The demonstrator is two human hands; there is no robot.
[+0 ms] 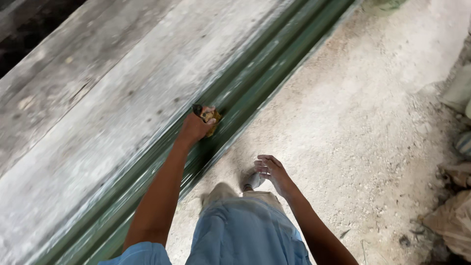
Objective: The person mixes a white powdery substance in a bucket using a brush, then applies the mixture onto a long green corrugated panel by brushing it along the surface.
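Observation:
My left hand [196, 126] is closed around a small brownish-yellow pad or sponge [211, 117] and presses it against a long dark green ribbed metal sheet [255, 83] that runs diagonally from lower left to upper right. My right hand [272, 171] hangs free above the gritty ground with its fingers loosely curled and holds nothing. Below it I see my light trousers and one foot [252, 180] on the ground.
Weathered grey wooden planks [98, 98] lie beside the green sheet on its left. Pale gravelly ground [363, 127] spreads to the right. Sacks and rubble [456, 216] lie along the right edge.

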